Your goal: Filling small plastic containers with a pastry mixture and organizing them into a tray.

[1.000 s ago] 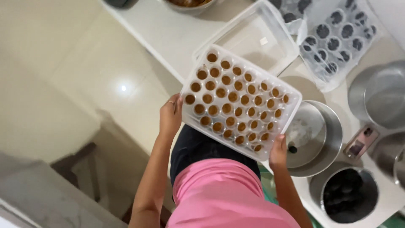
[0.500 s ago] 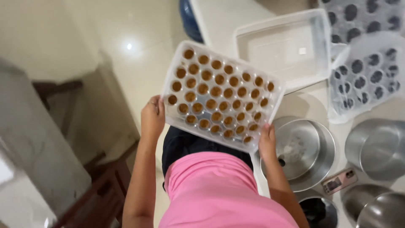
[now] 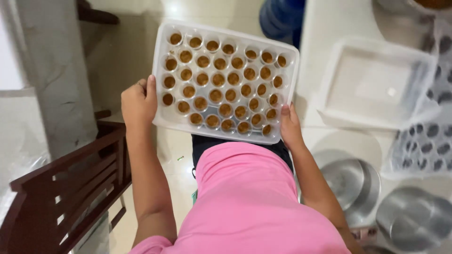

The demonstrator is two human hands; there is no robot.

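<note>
Carrying tray (image 3: 225, 80) of filled cups away from counter (image 3: 325, 28) | left hand (image 3: 138, 101), right hand (image 3: 290, 128) clamped on opposite edges | all cups filled; tray held midair, unplaced

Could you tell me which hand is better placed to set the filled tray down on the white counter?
Probably the right hand: it grips the tray on the side nearest the white counter, while the left hand holds the far side, by the wooden chair.
</note>
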